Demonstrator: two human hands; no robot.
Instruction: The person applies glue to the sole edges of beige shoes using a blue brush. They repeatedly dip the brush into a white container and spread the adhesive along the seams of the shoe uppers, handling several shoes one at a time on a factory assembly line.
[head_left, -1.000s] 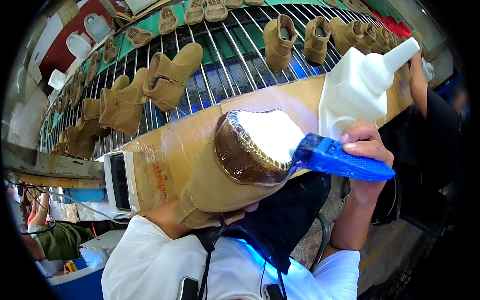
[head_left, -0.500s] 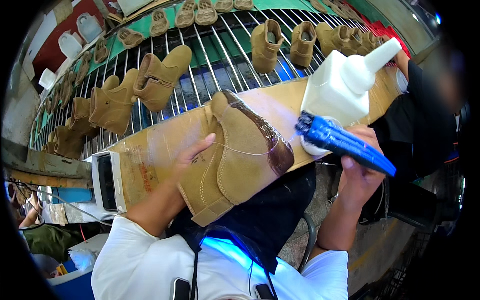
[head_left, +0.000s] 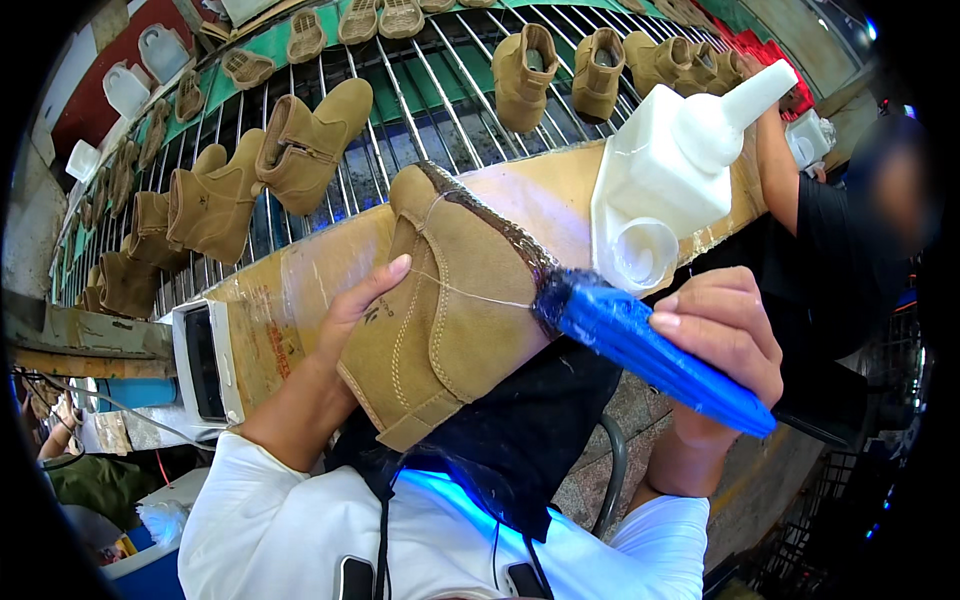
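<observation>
My left hand [head_left: 345, 315] holds a tan suede ankle boot [head_left: 480, 270] by its shaft, thumb on the near side and the other fingers hidden. The boot lies tilted, toe away from me. A glossy dark coating [head_left: 490, 225] runs along its sole edge and bottom. A thin pale thread [head_left: 470, 294] crosses the side. In my right hand [head_left: 725, 335] is a blue-handled brush [head_left: 650, 350], its dark wet bristles touching the heel end of the sole. Beyond the brush stands a white plastic bottle [head_left: 660, 165] with a spout and a round cup [head_left: 640, 250] on its near side.
Under the boot is a cardboard-covered board [head_left: 285, 270]. Behind it runs a metal roller rack [head_left: 430, 110] with more tan boots [head_left: 310, 145] and loose soles [head_left: 305, 38]. A white-framed box [head_left: 205, 360] sits at left. Another person [head_left: 840, 220] works at far right.
The brush has moved left and down from beside the cup onto the heel end of the boot's sole. The boot has shifted slightly left, still in my left hand.
</observation>
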